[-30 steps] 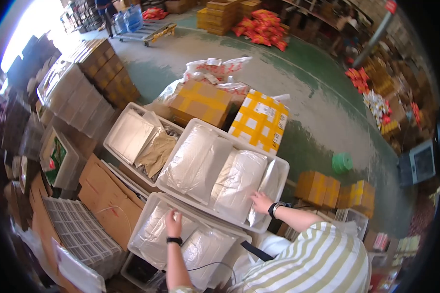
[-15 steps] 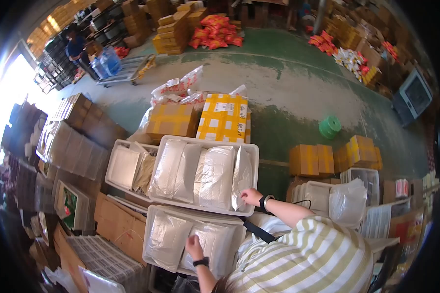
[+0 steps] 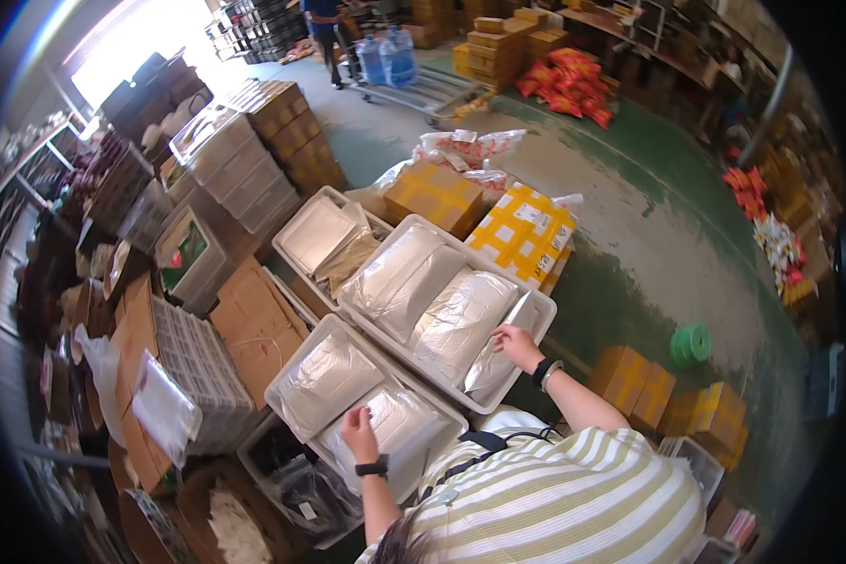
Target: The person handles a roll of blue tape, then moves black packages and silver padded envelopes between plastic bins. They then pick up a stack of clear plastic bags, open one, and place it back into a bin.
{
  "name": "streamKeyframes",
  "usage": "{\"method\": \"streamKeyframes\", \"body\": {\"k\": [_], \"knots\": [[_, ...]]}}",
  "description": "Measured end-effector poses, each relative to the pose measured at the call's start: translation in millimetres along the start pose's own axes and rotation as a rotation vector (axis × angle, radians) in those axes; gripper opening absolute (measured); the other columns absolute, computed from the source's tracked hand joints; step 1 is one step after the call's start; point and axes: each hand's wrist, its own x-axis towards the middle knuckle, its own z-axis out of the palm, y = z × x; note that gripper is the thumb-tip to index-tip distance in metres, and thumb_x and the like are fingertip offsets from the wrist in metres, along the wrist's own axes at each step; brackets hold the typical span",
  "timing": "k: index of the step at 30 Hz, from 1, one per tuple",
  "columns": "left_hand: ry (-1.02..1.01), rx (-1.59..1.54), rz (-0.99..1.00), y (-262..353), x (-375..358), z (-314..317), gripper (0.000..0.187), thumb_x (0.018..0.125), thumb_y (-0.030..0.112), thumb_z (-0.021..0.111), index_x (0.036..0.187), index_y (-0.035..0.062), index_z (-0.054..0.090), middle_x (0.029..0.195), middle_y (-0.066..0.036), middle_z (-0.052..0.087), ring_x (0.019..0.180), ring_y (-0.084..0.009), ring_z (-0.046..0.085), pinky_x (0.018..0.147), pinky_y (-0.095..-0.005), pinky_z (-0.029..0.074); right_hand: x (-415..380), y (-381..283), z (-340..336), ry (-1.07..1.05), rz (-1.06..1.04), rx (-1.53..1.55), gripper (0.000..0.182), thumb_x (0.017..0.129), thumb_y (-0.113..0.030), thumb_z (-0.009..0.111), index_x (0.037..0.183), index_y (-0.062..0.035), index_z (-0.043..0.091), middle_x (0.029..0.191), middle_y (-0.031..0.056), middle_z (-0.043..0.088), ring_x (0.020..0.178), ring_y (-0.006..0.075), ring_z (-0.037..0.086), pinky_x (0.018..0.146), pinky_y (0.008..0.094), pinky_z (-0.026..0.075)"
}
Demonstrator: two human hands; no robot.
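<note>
- Left hand (image 3: 358, 433), black band at the wrist, lies open and flat, palm down, on a clear plastic-wrapped white packet (image 3: 390, 425) in the near white plastic tray (image 3: 287, 371).
- A second clear-wrapped white packet (image 3: 324, 379) lies in the same tray, just beside the first, toward the far-left end.
- Right hand (image 3: 515, 344), black watch at the wrist, reaches to the far white plastic tray (image 3: 534, 336); fingers loosely spread, tips touching a thin silvery plastic packet (image 3: 500, 355) that stands on edge against the tray's right wall. Whether it pinches the packet: cannot tell.
- Two bulky clear-wrapped white bundles (image 3: 461, 320) fill the rest of that tray, side by side.
- Third white tray (image 3: 296, 226) farther left holds flat white and brownish packets.
- Yellow-and-white checked carton (image 3: 526, 230) stands on the floor just past the far tray; plain brown carton (image 3: 434, 195) beside it.
- Green tape roll (image 3: 690, 345) lies on the green floor, well apart to the right.
- Another person stands by a trolley with blue water bottles (image 3: 385, 56), far off.
</note>
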Motion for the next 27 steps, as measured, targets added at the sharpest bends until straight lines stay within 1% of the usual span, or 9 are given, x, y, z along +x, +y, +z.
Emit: {"method": "streamKeyframes", "body": {"k": [2, 5, 8, 11, 14, 15, 21, 25, 27], "knots": [[0.061, 0.086, -0.03, 2, -5, -26, 0.013, 0.086, 0.009, 0.055, 0.086, -0.0028, 0.06, 0.075, -0.007, 0.063, 0.069, -0.0128, 0.06, 0.065, -0.0248, 0.047, 15, -8, 9, -0.04, -0.215, -0.235, 0.027, 0.081, 0.001, 0.043, 0.102, 0.0006, 0.059, 0.09, 0.0149, 0.064, 0.08, 0.0206, 0.063, 0.074, 0.0309, 0.051], [0.166, 0.083, -0.006, 4, -16, -53, 0.014, 0.087, 0.01, 0.054, 0.087, -0.0035, 0.059, 0.078, -0.008, 0.063, 0.07, -0.0134, 0.06, 0.066, -0.0251, 0.048, 27, -24, 17, -0.016, -0.441, -0.384, 0.029, 0.078, 0.002, 0.045, 0.103, -0.0017, 0.06, 0.093, 0.0159, 0.064, 0.086, 0.0222, 0.063, 0.078, 0.0304, 0.049], [0.245, 0.047, -0.008, 2, -33, -62, 0.015, 0.087, 0.009, 0.054, 0.09, -0.0046, 0.058, 0.079, -0.01, 0.063, 0.07, -0.015, 0.06, 0.066, -0.0262, 0.049, 40, -20, 33, -0.074, -0.391, -0.232, 0.024, 0.08, -0.002, 0.048, 0.101, -0.0011, 0.06, 0.089, 0.0171, 0.064, 0.081, 0.0218, 0.064, 0.074, 0.0302, 0.05], [0.328, 0.016, -0.041, -5, -57, -56, 0.014, 0.086, 0.008, 0.054, 0.09, -0.0048, 0.057, 0.079, -0.009, 0.062, 0.069, -0.0148, 0.059, 0.065, -0.026, 0.049, 35, -38, 40, -0.228, -0.162, 0.021, 0.016, 0.082, -0.009, 0.053, 0.093, -0.002, 0.062, 0.079, 0.0162, 0.064, 0.073, 0.0202, 0.065, 0.067, 0.0305, 0.051], [0.388, 0.019, -0.069, -16, -76, -52, 0.013, 0.086, 0.007, 0.054, 0.09, -0.0049, 0.057, 0.078, -0.008, 0.061, 0.068, -0.0144, 0.059, 0.065, -0.0259, 0.049, 23, -77, 35, -0.392, -0.119, -0.269, 0.017, 0.08, -0.016, 0.055, 0.083, -0.0018, 0.063, 0.074, 0.0174, 0.063, 0.071, 0.0276, 0.064, 0.068, 0.0365, 0.05], [0.407, 0.034, -0.077, -18, -80, -54, 0.013, 0.086, 0.007, 0.054, 0.09, -0.0048, 0.057, 0.078, -0.008, 0.061, 0.068, -0.0143, 0.058, 0.064, -0.0258, 0.048, 25, -70, 40, -0.291, -0.313, -0.384, 0.028, 0.083, -0.029, 0.055, 0.075, -0.0026, 0.062, 0.068, 0.0179, 0.062, 0.068, 0.0315, 0.062, 0.065, 0.0383, 0.048], [0.547, 0.046, -0.094, -20, -91, -91, 0.011, 0.087, 0.008, 0.053, 0.089, -0.0028, 0.058, 0.077, -0.006, 0.06, 0.069, -0.0119, 0.057, 0.063, -0.0238, 0.047, 46, -62, 61, -0.246, -0.399, -0.38, 0.035, 0.088, -0.034, 0.047, 0.08, -0.0028, 0.06, 0.075, 0.0217, 0.061, 0.076, 0.0395, 0.058, 0.068, 0.045, 0.046], [0.514, 0.023, -0.111, -19, -86, -85, 0.011, 0.086, 0.008, 0.054, 0.088, -0.0027, 0.058, 0.076, -0.006, 0.061, 0.068, -0.0123, 0.058, 0.063, -0.0234, 0.047, 41, -70, 62, -0.197, -0.399, -0.318, 0.026, 0.089, -0.026, 0.043, 0.091, -0.0029, 0.055, 0.079, 0.0222, 0.061, 0.08, 0.0398, 0.058, 0.069, 0.0471, 0.046], [0.377, 0.048, -0.105, -17, -81, -63, 0.012, 0.085, 0.008, 0.055, 0.089, -0.003, 0.059, 0.076, -0.007, 0.061, 0.068, -0.0132, 0.059, 0.063, -0.024, 0.048, 45, -57, 64, -0.181, -0.409, -0.26, 0.021, 0.088, -0.021, 0.043, 0.093, -0.003, 0.052, 0.078, 0.0227, 0.06, 0.081, 0.0394, 0.058, 0.07, 0.0472, 0.045]]}}
